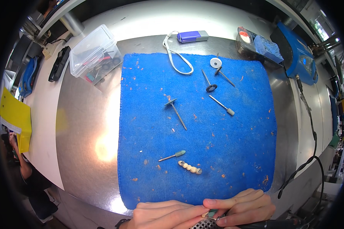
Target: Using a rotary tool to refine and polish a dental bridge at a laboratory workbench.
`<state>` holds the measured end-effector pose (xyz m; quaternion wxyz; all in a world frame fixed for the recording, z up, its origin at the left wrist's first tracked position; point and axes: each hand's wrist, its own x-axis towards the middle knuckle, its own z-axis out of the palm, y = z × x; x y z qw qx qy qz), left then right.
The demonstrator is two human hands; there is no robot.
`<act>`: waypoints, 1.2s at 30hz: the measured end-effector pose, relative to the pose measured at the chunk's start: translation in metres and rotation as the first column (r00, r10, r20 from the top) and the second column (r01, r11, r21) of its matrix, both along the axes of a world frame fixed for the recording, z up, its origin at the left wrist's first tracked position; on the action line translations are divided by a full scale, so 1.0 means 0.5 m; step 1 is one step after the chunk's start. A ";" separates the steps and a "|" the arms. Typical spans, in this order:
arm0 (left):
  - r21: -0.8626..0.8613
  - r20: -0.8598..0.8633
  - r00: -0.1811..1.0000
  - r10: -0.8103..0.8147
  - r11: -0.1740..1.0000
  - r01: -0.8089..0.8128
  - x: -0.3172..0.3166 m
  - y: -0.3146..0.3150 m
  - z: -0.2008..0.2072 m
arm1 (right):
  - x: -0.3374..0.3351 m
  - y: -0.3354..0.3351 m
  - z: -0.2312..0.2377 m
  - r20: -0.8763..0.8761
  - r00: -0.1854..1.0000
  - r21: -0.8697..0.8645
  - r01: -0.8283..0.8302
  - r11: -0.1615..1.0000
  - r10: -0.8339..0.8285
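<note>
My left hand (166,214) and my right hand (245,208) meet at the cloth's near edge, fingers closed. A small cream tooth-like piece (205,215) shows at my left fingertips, mostly hidden. My right hand is around a dark rotary handpiece (281,224); its metal tip and a green bit (212,212) show between the hands. Below them is a perforated metal piece (205,224). Beyond the hands, a cream dental bridge (190,167) lies on the blue cloth (153,129), beside a green-tipped mounted point (172,155).
Farther up the cloth lie a disc on a mandrel (176,114), a cylindrical grinding bit (222,105), a black brush wheel (211,88) and a white disc (215,63). Behind are a clear plastic box (93,57), a purple-grey strapped device (192,36) and a blue control unit (294,57) with black cable.
</note>
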<state>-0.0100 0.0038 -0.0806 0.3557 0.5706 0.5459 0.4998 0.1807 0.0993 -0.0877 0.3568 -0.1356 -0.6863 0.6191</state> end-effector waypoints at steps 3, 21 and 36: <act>0.000 0.010 1.000 0.005 1.000 -0.005 0.002 0.001 0.000 | 0.001 -0.001 0.000 0.008 1.000 0.015 0.002 1.000 -0.002; 0.019 0.025 1.000 0.017 1.000 -0.017 0.000 0.003 0.000 | 0.002 0.000 0.001 0.028 1.000 0.029 0.004 1.000 -0.005; 0.026 0.010 1.000 0.027 0.999 -0.028 0.002 0.003 0.000 | 0.002 0.002 0.000 0.010 1.000 0.041 -0.002 0.999 0.002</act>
